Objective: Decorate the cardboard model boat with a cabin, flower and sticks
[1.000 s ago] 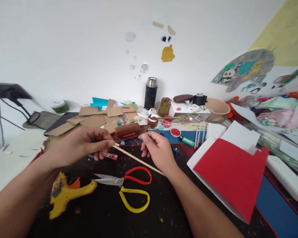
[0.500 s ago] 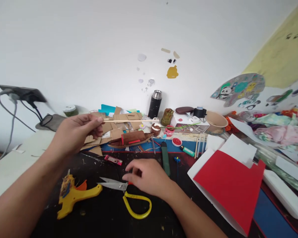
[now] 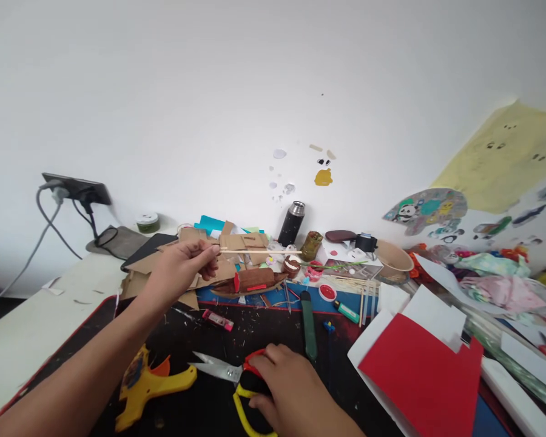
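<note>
My left hand (image 3: pixel 186 267) pinches one end of a thin wooden stick (image 3: pixel 261 251) between thumb and fingers. The stick lies level in the air, pointing right. Low in the view, my right hand (image 3: pixel 295 388) is closed around the handles of the scissors (image 3: pixel 218 368), which have one red and one yellow loop. Their blades point left, slightly apart, above the black mat (image 3: pixel 182 419). Left of the scissors is a yellow hot glue gun (image 3: pixel 164 385), partly behind my left forearm. A brown model boat (image 3: pixel 255 280) with red parts sits beyond the hands.
Cardboard scraps (image 3: pixel 243 243), a black thermos (image 3: pixel 292 223) and a white box (image 3: pixel 352 261) line the wall. A green box cutter (image 3: pixel 308 325), a pink-ended tube (image 3: pixel 217 320) and a teal lighter (image 3: pixel 347 312) lie mid-table. Red card (image 3: pixel 425 370) is at right.
My right hand has come down onto the scissors' handles and closed on them. My left hand still holds the stick. The view has tilted upward.
</note>
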`<state>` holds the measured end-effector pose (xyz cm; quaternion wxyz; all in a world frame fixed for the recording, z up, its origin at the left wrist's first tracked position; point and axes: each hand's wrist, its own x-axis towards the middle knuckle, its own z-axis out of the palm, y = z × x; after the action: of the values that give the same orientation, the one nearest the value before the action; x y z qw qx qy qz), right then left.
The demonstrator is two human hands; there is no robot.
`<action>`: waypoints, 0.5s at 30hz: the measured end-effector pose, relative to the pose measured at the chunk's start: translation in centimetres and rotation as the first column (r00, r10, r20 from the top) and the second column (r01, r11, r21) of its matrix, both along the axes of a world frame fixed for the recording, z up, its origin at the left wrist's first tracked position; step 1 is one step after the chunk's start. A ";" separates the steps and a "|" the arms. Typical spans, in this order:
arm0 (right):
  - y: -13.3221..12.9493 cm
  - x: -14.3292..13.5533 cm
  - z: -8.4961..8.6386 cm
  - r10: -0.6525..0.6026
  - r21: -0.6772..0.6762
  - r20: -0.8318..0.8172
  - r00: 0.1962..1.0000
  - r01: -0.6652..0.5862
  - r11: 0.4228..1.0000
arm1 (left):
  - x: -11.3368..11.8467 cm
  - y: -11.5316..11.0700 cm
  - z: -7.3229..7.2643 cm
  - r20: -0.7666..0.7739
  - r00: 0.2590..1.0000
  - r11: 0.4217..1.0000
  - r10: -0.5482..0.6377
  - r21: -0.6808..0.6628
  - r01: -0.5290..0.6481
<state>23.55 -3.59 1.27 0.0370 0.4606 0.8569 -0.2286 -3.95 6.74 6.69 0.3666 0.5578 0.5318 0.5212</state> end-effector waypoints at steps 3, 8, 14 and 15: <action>-0.3 -0.1 -0.4 -0.003 -0.004 0.047 0.999 0.003 1.000 | 0.1 -0.1 0.1 0.004 1.000 1.000 -0.017 0.001 0.017; 0.0 0.2 -1.1 0.009 -0.020 0.068 0.998 -0.008 1.000 | 0.1 0.2 -0.2 0.016 1.000 1.000 -0.020 0.012 0.020; -0.2 2.1 -2.3 -0.170 -0.150 -0.114 0.979 0.152 0.977 | 0.0 0.7 -1.1 0.060 0.998 1.000 0.001 0.024 -0.003; -0.4 2.4 -2.6 -0.227 -0.181 -0.176 0.958 0.195 0.964 | 0.0 0.8 -1.1 0.065 0.998 1.000 0.001 0.022 -0.003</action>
<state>25.94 -3.99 -1.31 -0.0344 0.5203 0.7808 -0.3441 -3.98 7.51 5.56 0.3769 0.5442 0.5144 0.5452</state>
